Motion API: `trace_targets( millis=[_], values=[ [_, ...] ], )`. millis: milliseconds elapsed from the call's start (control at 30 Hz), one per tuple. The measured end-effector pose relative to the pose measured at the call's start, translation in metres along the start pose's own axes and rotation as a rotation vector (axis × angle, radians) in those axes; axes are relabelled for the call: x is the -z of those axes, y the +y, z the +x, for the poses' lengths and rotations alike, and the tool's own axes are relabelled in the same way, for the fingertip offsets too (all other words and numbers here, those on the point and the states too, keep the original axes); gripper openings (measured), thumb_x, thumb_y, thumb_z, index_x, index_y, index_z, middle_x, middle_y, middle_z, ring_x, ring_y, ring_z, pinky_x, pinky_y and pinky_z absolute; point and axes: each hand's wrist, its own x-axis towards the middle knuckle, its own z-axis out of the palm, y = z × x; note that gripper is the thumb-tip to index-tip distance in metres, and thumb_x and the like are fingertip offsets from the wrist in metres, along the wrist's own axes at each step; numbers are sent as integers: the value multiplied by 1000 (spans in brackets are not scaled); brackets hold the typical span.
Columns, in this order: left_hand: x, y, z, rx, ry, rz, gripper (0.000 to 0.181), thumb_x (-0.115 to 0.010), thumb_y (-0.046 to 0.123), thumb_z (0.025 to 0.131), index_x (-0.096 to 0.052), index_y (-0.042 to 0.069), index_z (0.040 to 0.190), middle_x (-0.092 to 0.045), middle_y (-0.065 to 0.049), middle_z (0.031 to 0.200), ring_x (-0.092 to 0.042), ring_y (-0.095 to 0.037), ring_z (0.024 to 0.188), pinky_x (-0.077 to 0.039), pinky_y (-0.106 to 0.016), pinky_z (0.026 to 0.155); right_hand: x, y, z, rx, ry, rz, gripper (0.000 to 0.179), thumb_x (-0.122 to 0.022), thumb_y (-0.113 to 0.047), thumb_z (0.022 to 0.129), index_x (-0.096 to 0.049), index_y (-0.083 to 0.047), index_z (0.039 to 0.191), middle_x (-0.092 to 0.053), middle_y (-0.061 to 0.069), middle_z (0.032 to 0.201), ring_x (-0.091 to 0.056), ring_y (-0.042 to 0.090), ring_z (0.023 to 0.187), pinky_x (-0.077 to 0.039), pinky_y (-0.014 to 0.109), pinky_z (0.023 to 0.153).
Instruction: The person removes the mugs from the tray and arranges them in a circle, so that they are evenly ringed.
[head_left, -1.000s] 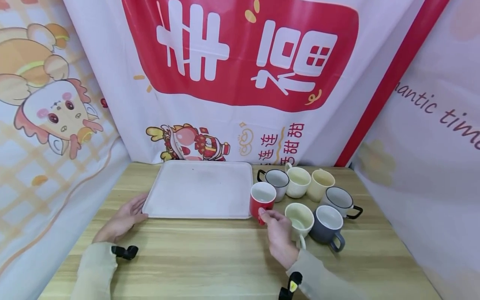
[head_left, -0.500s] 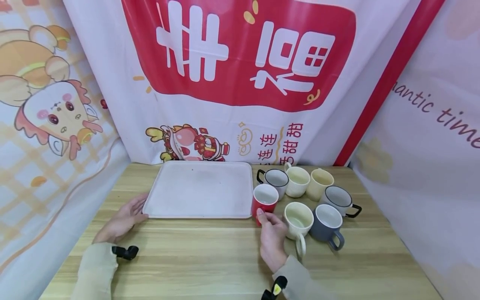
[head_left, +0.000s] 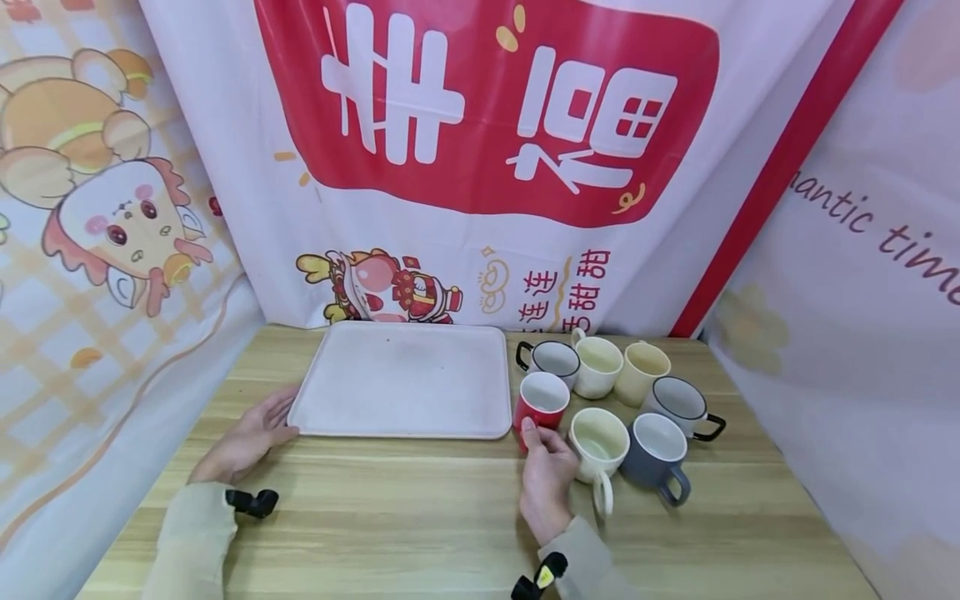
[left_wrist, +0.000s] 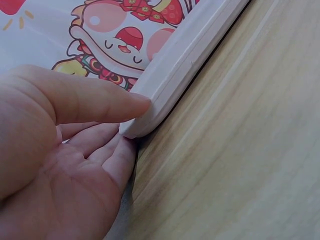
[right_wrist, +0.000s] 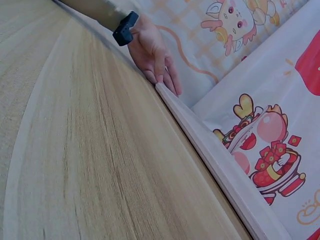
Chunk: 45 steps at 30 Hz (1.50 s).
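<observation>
In the head view my right hand (head_left: 549, 483) pinches the handle of a red mug (head_left: 538, 410) with a white inside. The mug stands upright beside the right edge of a white rectangular tray (head_left: 405, 379); its handle is mostly behind my thumb and fingers. My left hand (head_left: 246, 435) rests at the tray's front left corner. Up close in the left wrist view, the left thumb (left_wrist: 100, 102) lies straight against the tray's rim and the other fingers extend along its side. The right wrist view shows the left hand and the tray's edge, but not the right hand.
Right of the red mug stand a cream mug (head_left: 598, 442), a dark grey mug (head_left: 651, 454) and a black-rimmed white mug (head_left: 675, 404). Behind are another black-rimmed mug (head_left: 557, 360), a cream mug (head_left: 597, 371) and a yellowish mug (head_left: 641, 375). A printed cloth (head_left: 390, 217) hangs behind the table.
The red mug has shifted slightly right and toward me, off the tray's edge. My right wrist has swung left, uncovering the cream mug's handle. The left hand stays at the tray corner.
</observation>
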Motion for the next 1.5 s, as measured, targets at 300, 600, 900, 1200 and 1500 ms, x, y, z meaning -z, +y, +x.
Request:
trace_targets(
  millis=[300,600,900,1200,1500],
  values=[
    [-2,1,-2,-13,-6,9,87,-60,0,102,-3,-4,167,-1,-29,176,-4,-53,161,-23,-45,133,1,4,0,5,31,12,22,-83,-11,90,-75,4,77,-61,-8,60,-57,11,66,-47,21,65],
    [-2,3,0,-28,-11,-1,86,-61,1,102,-6,-4,167,-3,-28,176,-5,-52,161,-32,-25,129,3,5,1,22,87,44,19,-82,-8,90,-76,5,78,-62,-9,60,-56,9,65,-44,21,60],
    [-5,4,0,-17,-13,-13,87,-61,0,102,-5,-3,168,-3,-28,176,-4,-51,162,-29,-33,132,4,9,7,11,107,56,20,-82,-9,91,-75,6,80,-62,-10,61,-55,8,67,-46,21,63],
    [-4,2,3,-22,-20,-23,87,-61,0,102,-3,-4,167,-1,-29,176,-3,-51,161,-29,-27,131,9,6,10,0,63,-40,24,-81,-17,93,-76,1,79,-62,-9,63,-57,12,69,-46,21,67],
    [-1,2,0,-11,-9,7,87,-61,2,102,-3,-3,168,-1,-30,175,-4,-52,161,-30,-25,130,23,-7,3,33,-128,-279,22,-79,-17,93,-80,3,102,-74,4,85,-62,14,81,-50,19,72]
  ],
)
